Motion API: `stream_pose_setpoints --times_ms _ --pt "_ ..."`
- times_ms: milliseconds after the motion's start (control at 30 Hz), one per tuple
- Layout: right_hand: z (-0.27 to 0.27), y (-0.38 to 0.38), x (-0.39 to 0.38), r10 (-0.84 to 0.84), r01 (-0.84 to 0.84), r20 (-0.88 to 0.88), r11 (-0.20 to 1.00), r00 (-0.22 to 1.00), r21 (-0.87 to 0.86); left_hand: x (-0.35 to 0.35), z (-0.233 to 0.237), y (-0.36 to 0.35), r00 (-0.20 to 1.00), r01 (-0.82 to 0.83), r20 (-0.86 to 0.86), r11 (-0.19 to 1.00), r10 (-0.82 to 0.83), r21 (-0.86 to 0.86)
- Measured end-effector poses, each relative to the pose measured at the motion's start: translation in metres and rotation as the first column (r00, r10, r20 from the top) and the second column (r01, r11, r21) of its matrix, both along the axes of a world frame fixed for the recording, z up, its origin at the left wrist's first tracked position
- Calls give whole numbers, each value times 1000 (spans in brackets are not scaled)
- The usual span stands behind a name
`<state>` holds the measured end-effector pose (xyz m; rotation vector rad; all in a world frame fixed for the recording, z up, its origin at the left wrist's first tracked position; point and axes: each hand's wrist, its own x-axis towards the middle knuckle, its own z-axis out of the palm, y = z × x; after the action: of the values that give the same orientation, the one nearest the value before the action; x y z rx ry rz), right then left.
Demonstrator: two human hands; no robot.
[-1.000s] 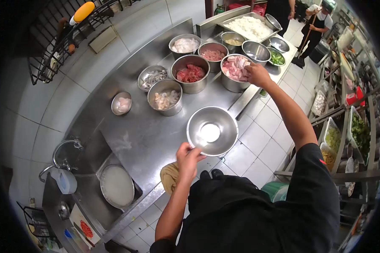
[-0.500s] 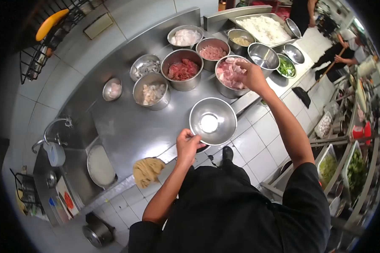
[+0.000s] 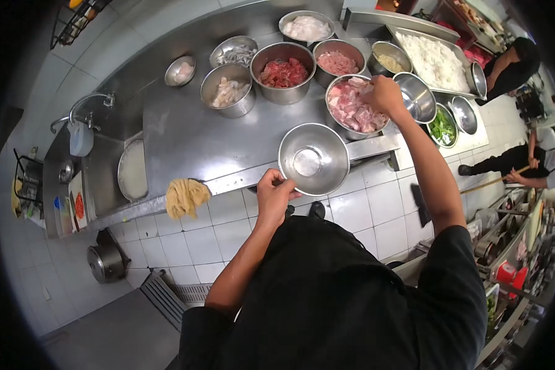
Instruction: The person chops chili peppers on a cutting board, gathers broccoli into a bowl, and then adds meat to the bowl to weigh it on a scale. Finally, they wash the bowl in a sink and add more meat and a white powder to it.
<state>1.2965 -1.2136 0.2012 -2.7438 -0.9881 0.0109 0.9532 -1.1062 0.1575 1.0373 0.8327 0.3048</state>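
My left hand (image 3: 275,196) grips the near rim of a steel mixing bowl (image 3: 314,137), thumb inside, with only bare shiny metal showing within. The bowl is held at the front edge of the steel counter (image 3: 185,132). Beyond it, my right hand (image 3: 385,97) reaches into a deep steel pot filled with pale pink raw meat pieces (image 3: 354,111). Its fingers are curled down onto the meat, their tips partly hidden. Close by stand a pot of dark red meat (image 3: 283,73), a pot of pink meat (image 3: 337,63) and an empty steel bowl (image 3: 416,98).
A pan of shrimp-like pieces (image 3: 227,92) and several smaller bowls stand on the counter. A tray of white rice-like food (image 3: 433,61) and a bowl of green vegetables (image 3: 441,126) lie right. A tan cloth (image 3: 187,197) hangs over the edge. A person with a broom (image 3: 422,206) stands right.
The view has shifted, so the counter appears higher and turned. My right hand has gone lower into the meat pot. My left hand still holds the mixing bowl.
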Motion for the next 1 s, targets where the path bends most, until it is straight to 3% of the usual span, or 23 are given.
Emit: stream_pose_setpoints --times_ms 200,333,433,467,600,700,733,867,1000 --pt "23 -7 7 -70 69 3 987 998 145 1 -6 -2 1000 -8 30 1000 9 -26" --pt "53 -10 20 45 69 -269 913 962 401 1 -6 0 1000 -6 20 1000 6 -25" --pt "73 -6 -13 163 0 -352 908 922 420 2 -8 1 999 -2 43 999 3 -33" --pt "79 -2 -33 142 45 -384 897 912 439 2 -5 2 999 8 41 1000 -7 -26" --pt "59 4 -67 206 226 -656 830 726 510 2 -5 5 999 15 47 1000 -15 -2" --pt "36 8 -89 412 401 -820 725 398 560 -1 -6 7 999 19 51 1000 -18 -12" --pt "38 10 -104 382 474 -834 692 400 544 -2 -5 8 998 13 65 1000 -11 -23" --pt "14 14 -119 420 442 -828 704 373 556 -4 -3 10 998 -1 65 1000 3 -30" --pt "14 19 -141 306 280 -764 801 568 529 -7 -12 14 996 8 85 999 -5 -34"
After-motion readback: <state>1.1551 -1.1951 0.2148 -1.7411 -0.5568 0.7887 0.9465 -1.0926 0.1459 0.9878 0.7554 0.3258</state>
